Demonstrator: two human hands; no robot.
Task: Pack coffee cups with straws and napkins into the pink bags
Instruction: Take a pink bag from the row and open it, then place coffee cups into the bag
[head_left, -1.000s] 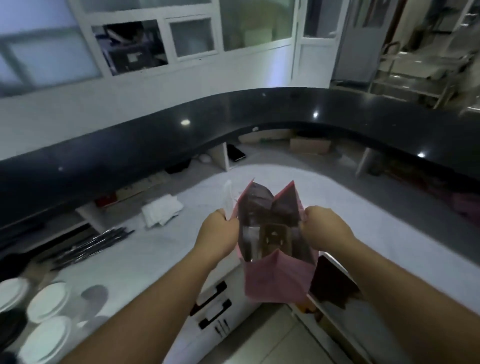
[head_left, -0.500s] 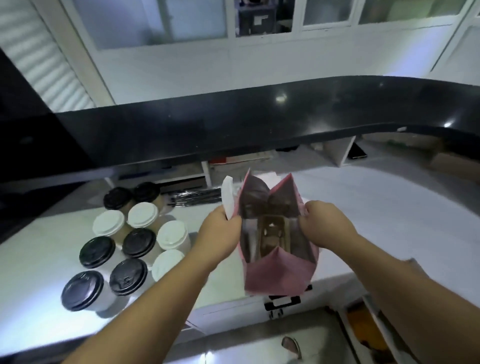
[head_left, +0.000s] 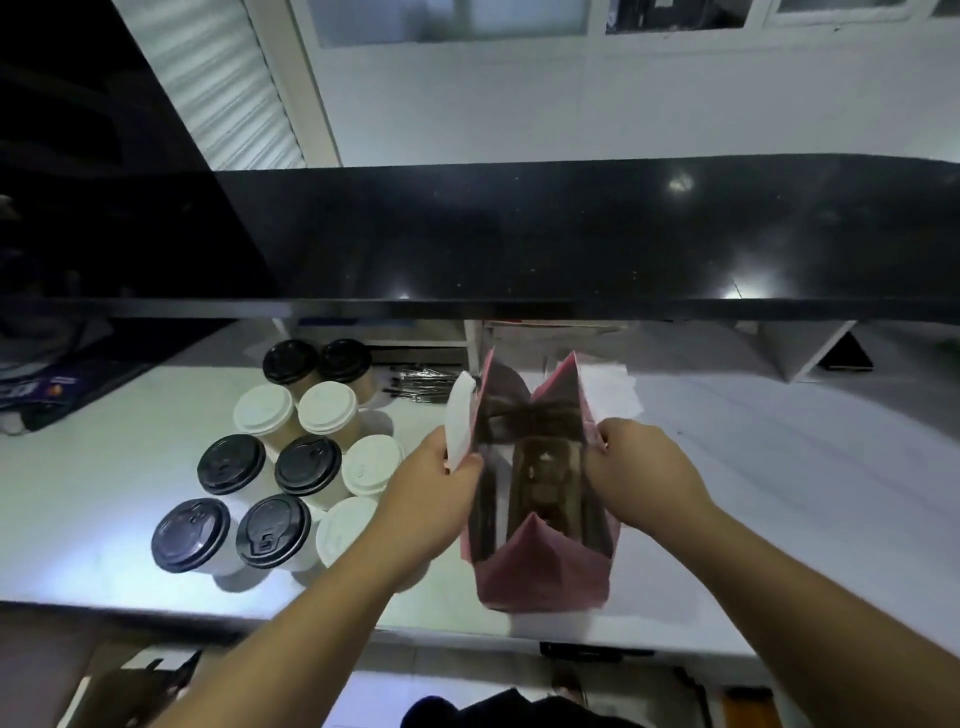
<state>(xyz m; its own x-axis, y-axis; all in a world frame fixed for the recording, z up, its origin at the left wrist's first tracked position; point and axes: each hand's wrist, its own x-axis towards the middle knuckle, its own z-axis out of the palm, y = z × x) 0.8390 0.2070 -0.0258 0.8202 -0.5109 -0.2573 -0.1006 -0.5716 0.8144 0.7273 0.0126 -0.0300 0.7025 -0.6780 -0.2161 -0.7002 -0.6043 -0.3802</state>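
A pink paper bag (head_left: 545, 577) is standing open between the two hands at the near edge of the white worktop (head_left: 78, 499), its mouth spread wide so that the dark inside and a brown cardboard cup carrier (head_left: 545, 483) at the bottom are showing. The left hand (head_left: 431, 499) is pinching the bag's left rim, its grip closed with the thumb on top, and it is also holding a white napkin (head_left: 460, 415) that is sticking up against the outside of the bag just above the knuckles. The right hand (head_left: 639, 473) is gripping the right rim with curled fingers, pulling that side outward. Just left of the left hand, a cluster of lidded coffee cups is standing on the worktop: white-lidded cups (head_left: 371, 462) are sitting nearest the wrist, black-lidded cups (head_left: 272, 530) are sitting further left and toward the near edge, and two more black-lidded ones (head_left: 290, 361) are standing at the back of the group. Beyond the left hand, behind the napkin, a bundle of dark wrapped straws (head_left: 421, 384) is lying flat. Beyond the right hand, a stack of white napkins (head_left: 613, 389) is lying behind the bag. A black raised counter ledge (head_left: 571, 234) is running across above everything, well past both hands.
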